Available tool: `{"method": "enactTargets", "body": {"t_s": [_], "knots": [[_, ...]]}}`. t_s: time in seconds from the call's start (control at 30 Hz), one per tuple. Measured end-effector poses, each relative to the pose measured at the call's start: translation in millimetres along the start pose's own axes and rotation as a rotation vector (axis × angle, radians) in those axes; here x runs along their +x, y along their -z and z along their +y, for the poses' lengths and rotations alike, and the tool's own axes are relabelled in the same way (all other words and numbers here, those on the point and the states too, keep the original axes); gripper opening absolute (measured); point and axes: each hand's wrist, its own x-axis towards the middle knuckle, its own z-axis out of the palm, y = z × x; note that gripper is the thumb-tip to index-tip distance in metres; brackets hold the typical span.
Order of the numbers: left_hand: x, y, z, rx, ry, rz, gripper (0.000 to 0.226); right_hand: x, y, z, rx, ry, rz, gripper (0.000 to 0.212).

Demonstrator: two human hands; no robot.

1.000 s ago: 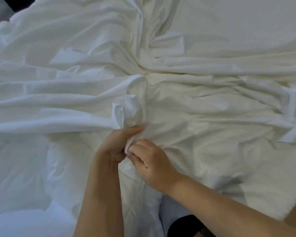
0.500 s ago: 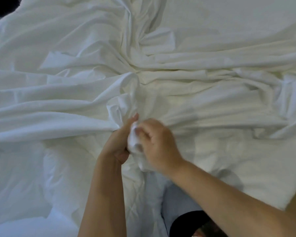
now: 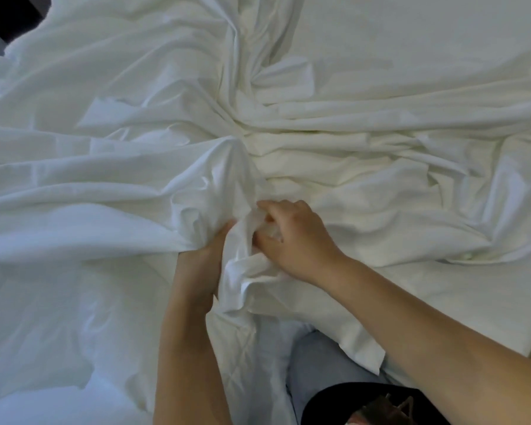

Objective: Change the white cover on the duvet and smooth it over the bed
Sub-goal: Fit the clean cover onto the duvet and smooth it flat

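— Where are our fingers?
— The fingers of our right hand (image 3: 295, 237) are curled into a bunched fold of the white cover (image 3: 129, 179); our left hand (image 3: 206, 256) grips the same bunch just beside it, thumb up, fingertips buried in cloth.
— And the cover itself?
— It lies crumpled in front of us, creases fanning out from the bunch we hold; its near edge drops beside our leg in pale jeans (image 3: 319, 363).

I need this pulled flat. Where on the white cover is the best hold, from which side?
Probably the loose corner of the white cover, taken from the near side: it lies free and flat. The left hand and right hand grip the bunch where folds converge.
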Motion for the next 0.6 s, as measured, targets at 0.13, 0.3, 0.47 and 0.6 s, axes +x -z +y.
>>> {"method": "enactTargets", "body": {"t_s": [0.13,0.3,0.47,0.6], "knots": [[-7.4,10.1,7.5,-0.031,0.131,-0.046,0.028,-1.4,-6.6,-14.0,0.221,0.069,-0.018,0.017],[-21.7,13.9,30.9,-0.506,0.004,-0.105,0.074,-5.5,-10.5,-23.4,0.219,0.085,-0.087,0.016],[-47.4,20.7,73.9,-0.513,-0.108,-0.122,0.039,-11.8,13.2,-49.3,0.291,0.129,0.200,0.018],[-102.7,33.7,104.9,-0.657,-0.257,-0.250,0.034,-42.2,40.4,-82.4,0.478,0.282,0.341,0.010]]}}
